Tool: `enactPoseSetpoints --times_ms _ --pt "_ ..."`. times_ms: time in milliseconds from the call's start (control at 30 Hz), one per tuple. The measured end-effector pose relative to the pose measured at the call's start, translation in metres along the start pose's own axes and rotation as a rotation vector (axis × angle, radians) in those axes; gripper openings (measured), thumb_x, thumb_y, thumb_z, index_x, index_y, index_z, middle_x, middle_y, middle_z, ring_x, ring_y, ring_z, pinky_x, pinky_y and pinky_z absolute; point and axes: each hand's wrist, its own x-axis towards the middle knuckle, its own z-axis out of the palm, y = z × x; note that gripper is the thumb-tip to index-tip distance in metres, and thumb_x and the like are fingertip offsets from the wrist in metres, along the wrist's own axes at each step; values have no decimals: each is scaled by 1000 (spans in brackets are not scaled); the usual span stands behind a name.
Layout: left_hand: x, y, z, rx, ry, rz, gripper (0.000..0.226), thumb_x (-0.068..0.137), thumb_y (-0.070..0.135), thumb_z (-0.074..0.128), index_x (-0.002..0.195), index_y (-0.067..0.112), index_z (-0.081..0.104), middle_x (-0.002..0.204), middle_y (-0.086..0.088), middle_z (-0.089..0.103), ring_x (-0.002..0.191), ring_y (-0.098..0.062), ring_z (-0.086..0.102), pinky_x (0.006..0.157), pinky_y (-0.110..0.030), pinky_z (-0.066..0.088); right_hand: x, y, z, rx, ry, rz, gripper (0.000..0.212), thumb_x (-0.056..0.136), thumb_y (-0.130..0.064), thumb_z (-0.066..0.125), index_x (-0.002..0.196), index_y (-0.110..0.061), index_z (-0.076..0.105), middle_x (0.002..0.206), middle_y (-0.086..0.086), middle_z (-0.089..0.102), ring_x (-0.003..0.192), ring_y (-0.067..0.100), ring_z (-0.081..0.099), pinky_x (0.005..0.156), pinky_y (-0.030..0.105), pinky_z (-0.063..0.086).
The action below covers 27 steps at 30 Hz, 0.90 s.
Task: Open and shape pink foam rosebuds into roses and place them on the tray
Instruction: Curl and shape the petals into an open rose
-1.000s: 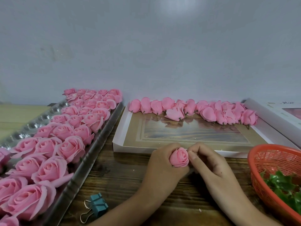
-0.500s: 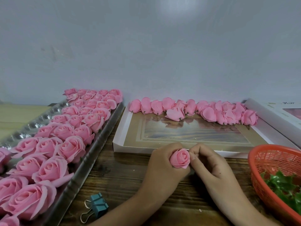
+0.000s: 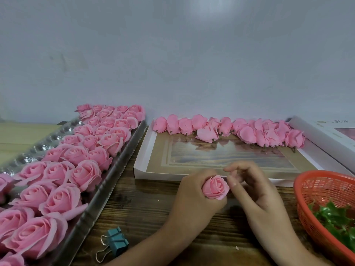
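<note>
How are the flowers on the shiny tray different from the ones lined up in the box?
The roses on the tray have spread, curled petals; the buds in the box are closed tight. The roses face up; the buds lie on their sides with stubs showing. Both are pink foam.

Craft workbench: tray (image 3: 115, 166) of foam roses (image 3: 84, 174)

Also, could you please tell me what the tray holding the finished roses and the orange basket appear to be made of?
The tray looks like thin, glossy, silvery plastic or foil: its moulded cups catch bright glints, though metal can't be ruled out. The orange basket appears to be matte moulded plastic, given its uniform colour and fine open lattice walls.
</note>
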Motion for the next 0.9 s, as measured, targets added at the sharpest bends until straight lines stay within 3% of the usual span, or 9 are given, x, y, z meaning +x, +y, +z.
enactPoseSetpoints --times_ms 100,233,333,433,567,667,767,900 --pt "-1 2 1 -18 -52 23 32 73 11 68 67 40 54 60 21 55 58 2 51 55 -8 36 1 -4 0 -31 -18 -51 10 88 -37 59 92 -33 68 86 -3 63 78 24 59 71 47 49" --pt "-2 1 3 21 -66 20 25 71 16 69 63 30 50 57 15 49 54 -2 44 52 -11 33 0 -6 -1 23 -31 -47 12 89 -37 65 84 -27 69 83 2 62 79 31 58 72 58 47" --pt "-2 0 4 63 -51 21 36 69 11 73 58 31 45 55 16 47 54 -2 42 52 -11 31 1 -7 -1 53 -37 -22 10 81 -34 63 79 -26 69 79 4 60 76 32 56 69 63 45" --pt "-1 0 3 84 -32 28 38 67 12 76 57 33 45 58 16 49 55 -2 44 52 -11 31 2 -7 1 71 -49 -17 16 87 -36 68 77 -24 67 78 5 58 74 30 53 69 57 44" --pt "-2 -1 2 46 -53 8 22 68 18 77 74 17 56 68 5 56 62 -6 49 53 -14 37 3 -7 0 88 -73 -4 20 86 -39 66 76 -22 65 76 5 57 73 25 51 68 42 42" --pt "-1 -1 3 73 -73 44 27 69 20 77 67 31 52 65 12 50 63 -2 48 55 -11 35 1 -7 -1 85 -90 -4 16 83 -36 61 75 -23 63 73 3 54 70 17 49 66 29 40" --pt "-1 -3 2 62 -104 48 33 70 23 75 64 45 51 65 15 49 63 1 48 56 -9 34 1 -8 -1 77 -98 -18 15 82 -36 62 75 -23 64 74 -1 55 70 18 50 66 26 40" --pt "-2 -3 2 16 -167 19 18 71 27 70 73 40 58 71 13 54 67 1 53 60 -10 38 2 -9 0 69 -103 -42 16 80 -38 64 73 -25 64 74 0 54 71 21 50 68 25 40"
